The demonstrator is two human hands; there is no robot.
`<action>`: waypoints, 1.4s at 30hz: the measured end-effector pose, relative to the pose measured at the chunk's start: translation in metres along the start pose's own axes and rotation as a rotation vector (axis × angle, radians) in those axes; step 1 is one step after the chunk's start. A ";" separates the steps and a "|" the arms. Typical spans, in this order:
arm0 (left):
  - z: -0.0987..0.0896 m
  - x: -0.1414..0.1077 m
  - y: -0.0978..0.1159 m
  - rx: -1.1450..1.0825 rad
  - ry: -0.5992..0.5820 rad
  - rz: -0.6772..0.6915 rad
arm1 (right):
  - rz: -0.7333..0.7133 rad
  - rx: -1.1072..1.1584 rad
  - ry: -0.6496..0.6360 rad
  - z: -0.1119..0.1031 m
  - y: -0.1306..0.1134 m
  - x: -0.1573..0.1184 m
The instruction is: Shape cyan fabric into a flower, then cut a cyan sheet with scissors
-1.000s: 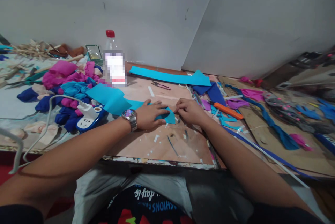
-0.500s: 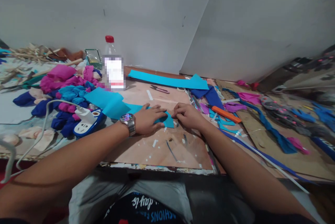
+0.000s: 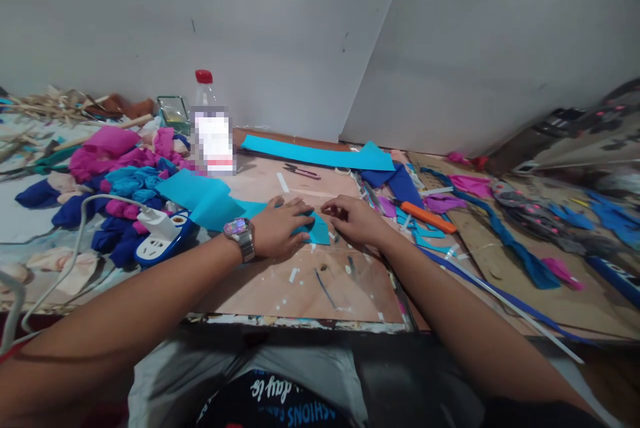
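In the head view, the left hand, fingers spread, flattened the near strip on the counter. The right hand curled by its end — grasping anything, I couldn't tell. That end seemed unfinished — the far strip lay unattended.

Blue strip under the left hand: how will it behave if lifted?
The blue strip is probably floppy: its left part lies in a loose fold. Likely light, since it looks like a thin sheet. Lifting one end may not free it while the left hand lies on it.
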State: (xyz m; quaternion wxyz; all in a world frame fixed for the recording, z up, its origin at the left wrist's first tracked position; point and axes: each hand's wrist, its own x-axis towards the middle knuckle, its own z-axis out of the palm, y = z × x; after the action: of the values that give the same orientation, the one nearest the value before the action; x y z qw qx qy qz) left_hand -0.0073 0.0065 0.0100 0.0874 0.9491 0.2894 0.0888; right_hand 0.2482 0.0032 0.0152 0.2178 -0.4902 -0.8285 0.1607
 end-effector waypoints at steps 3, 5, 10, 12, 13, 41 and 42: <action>-0.001 0.000 0.000 0.004 -0.003 0.008 | 0.010 0.013 -0.005 0.000 0.000 0.000; -0.002 0.000 0.001 0.013 -0.011 0.006 | 0.018 0.009 -0.010 0.000 0.000 0.001; -0.003 -0.001 0.001 0.028 -0.025 0.009 | 0.012 -0.002 -0.016 0.001 0.000 0.000; -0.004 -0.001 0.002 0.029 -0.026 0.013 | 0.008 -0.004 -0.020 0.000 0.001 0.000; -0.004 -0.001 0.002 0.028 -0.026 0.012 | 0.007 -0.005 -0.022 0.000 0.001 0.000; 0.002 0.000 -0.001 0.035 -0.002 0.027 | 0.106 0.174 -0.089 0.003 -0.004 0.001; 0.001 0.000 -0.001 0.035 -0.002 0.026 | 0.129 0.209 -0.092 0.004 -0.003 0.001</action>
State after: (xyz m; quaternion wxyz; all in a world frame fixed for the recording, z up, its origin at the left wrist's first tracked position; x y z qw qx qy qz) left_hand -0.0073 0.0068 0.0087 0.0697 0.9543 0.2784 0.0839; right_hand 0.2433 0.0022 0.0135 0.2183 -0.5093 -0.7831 0.2823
